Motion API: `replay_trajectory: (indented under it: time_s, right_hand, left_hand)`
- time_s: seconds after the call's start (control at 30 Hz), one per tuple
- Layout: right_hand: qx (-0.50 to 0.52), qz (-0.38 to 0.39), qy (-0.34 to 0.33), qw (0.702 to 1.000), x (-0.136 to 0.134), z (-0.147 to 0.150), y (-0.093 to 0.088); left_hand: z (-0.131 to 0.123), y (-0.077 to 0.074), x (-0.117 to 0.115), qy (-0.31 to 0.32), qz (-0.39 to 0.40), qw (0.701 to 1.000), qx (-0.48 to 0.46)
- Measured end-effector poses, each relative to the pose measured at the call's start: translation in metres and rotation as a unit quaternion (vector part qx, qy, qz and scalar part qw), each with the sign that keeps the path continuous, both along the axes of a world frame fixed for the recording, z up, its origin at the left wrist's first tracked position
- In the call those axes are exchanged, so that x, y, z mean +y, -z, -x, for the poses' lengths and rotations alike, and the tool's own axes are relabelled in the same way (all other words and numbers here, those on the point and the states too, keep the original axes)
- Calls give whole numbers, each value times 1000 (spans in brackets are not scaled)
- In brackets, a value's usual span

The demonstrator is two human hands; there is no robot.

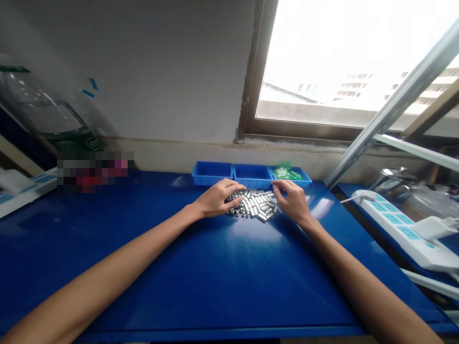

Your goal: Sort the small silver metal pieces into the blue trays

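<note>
Metal pieces (258, 204), short and shiny, are lying in a loose heap on a blue table (215, 282), between a person's two hands. The left hand (221, 197) is arching over the heap's left end, its thumb and fingers standing apart, with pieces showing in the gap. The right hand (290, 198) is resting at the heap's right border, its fingers bending inward; whether they are pinching a piece cannot be told. Just behind the heap, three blue bins are forming a row: a left bin (212, 181), a middle bin (253, 183) and a right bin (304, 182), the last holding a green plastic bag (285, 172). Their front walls are bounding the space beyond the fingertips. Room for moving is stretching widest to the left and toward the table's near edge. The right edge is running obliquely past the right forearm (351, 258), with a metal frame (390, 102) rising by the far corner. Beyond that edge, a white power strip (398, 227) is lying well apart from the hands.
</note>
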State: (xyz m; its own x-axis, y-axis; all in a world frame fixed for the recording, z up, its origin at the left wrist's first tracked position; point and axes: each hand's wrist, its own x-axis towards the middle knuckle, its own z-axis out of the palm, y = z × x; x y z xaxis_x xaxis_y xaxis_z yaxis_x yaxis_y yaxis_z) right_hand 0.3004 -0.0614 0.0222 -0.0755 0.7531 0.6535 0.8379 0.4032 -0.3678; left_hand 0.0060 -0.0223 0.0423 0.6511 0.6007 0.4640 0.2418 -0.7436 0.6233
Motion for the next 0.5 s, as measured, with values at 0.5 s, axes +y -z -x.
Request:
replay_trajectory:
  time_s: [0.5]
  right_hand:
    - [-205, 157, 186, 948, 10, -87, -3]
  left_hand:
    - [-88, 11, 7, -38, -143, 980, 131]
